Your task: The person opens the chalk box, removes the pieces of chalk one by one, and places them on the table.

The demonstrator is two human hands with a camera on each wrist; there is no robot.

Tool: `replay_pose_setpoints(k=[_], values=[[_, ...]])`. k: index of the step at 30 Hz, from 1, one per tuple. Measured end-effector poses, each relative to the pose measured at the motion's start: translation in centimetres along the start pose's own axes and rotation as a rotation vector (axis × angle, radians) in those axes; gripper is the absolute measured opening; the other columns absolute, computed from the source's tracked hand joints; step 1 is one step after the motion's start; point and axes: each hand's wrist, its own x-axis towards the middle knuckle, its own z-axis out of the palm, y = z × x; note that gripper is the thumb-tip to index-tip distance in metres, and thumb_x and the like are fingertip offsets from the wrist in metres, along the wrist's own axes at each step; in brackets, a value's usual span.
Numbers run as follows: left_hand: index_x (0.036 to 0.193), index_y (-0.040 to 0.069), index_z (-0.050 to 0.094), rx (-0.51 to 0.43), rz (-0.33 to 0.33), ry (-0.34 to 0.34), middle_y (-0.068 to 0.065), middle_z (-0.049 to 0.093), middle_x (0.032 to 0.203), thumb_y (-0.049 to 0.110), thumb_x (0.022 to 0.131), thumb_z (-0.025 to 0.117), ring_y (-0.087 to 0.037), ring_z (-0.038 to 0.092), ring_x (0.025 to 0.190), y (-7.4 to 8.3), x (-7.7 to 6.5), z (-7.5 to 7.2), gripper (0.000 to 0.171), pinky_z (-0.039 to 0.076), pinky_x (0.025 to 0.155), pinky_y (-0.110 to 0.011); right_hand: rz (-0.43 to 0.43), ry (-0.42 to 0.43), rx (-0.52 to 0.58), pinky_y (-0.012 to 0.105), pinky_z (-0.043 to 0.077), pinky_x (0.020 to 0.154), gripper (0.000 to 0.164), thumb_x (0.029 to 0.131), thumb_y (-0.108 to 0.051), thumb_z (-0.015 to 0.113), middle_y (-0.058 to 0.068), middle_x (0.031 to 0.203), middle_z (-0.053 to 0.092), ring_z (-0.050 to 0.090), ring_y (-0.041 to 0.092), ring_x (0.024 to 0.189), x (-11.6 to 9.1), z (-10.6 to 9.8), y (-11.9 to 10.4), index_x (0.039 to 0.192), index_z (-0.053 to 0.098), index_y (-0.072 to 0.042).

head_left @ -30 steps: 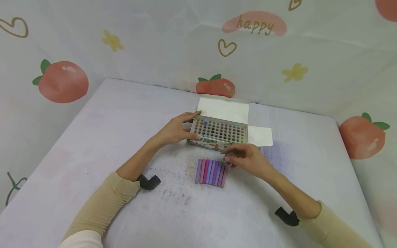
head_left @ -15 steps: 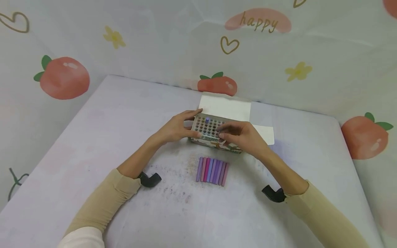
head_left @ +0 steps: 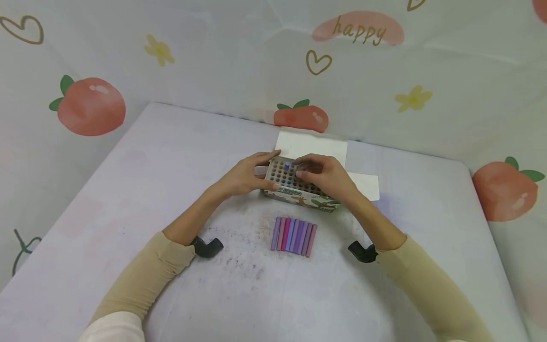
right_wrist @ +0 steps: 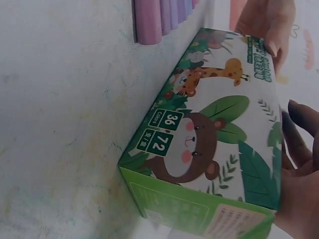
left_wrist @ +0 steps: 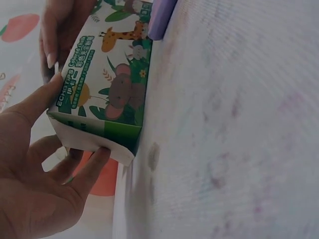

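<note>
A printed cardboard box of coloured chalk (head_left: 299,195) stands with its lid folded back; its upper face shows rows of round holes. One blue-violet chalk stick (head_left: 287,166) pokes up from a hole near the back left. My left hand (head_left: 242,178) grips the box's left end, thumb at the front edge, fingers at the side flap in the left wrist view. Over the holes hovers my right hand (head_left: 326,176), its bent fingertips and thumb apart, just right of the raised stick. Nothing shows between them. In the right wrist view its fingers (right_wrist: 298,147) are partly behind the box.
Several pink, purple and blue chalk sticks (head_left: 294,236) lie side by side in front of the box. The white lid (head_left: 314,142) leans back, and a side flap (head_left: 364,185) sticks out right. Chalk smudges mark the white tabletop (head_left: 231,275). A patterned cloth (head_left: 231,61) hangs behind.
My right hand has moved from the right end of the chalk row up over the box, then left toward the raised stick. My left hand has stayed on the box.
</note>
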Motion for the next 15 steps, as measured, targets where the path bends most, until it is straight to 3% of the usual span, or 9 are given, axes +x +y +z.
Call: replay_pose_setpoints(k=[8, 15], values=[[0.157, 0.026, 0.031, -0.003, 0.016, -0.018, -0.006, 0.030, 0.156, 0.021, 0.085, 0.081, -0.022, 0.035, 0.140, -0.2, 0.1, -0.1, 0.088, 0.049, 0.105, -0.029, 0.011, 0.035, -0.083, 0.036, 0.060, 0.078, 0.029, 0.095, -0.015, 0.069, 0.009, 0.103, 0.074, 0.072, 0.019, 0.076, 0.9, 0.8, 0.2, 0.123, 0.069, -0.009], [0.157, 0.027, 0.031, -0.007, 0.016, -0.016, -0.006, 0.030, 0.157, 0.019, 0.085, 0.081, -0.022, 0.036, 0.141, -0.3, 0.1, -0.1, 0.088, 0.048, 0.106, -0.029, -0.005, 0.029, -0.206, 0.039, 0.059, 0.085, 0.036, 0.094, -0.020, 0.071, 0.008, 0.113, 0.073, 0.071, 0.020, 0.091, 1.6, 1.2, -0.2, 0.128, 0.068, -0.011]])
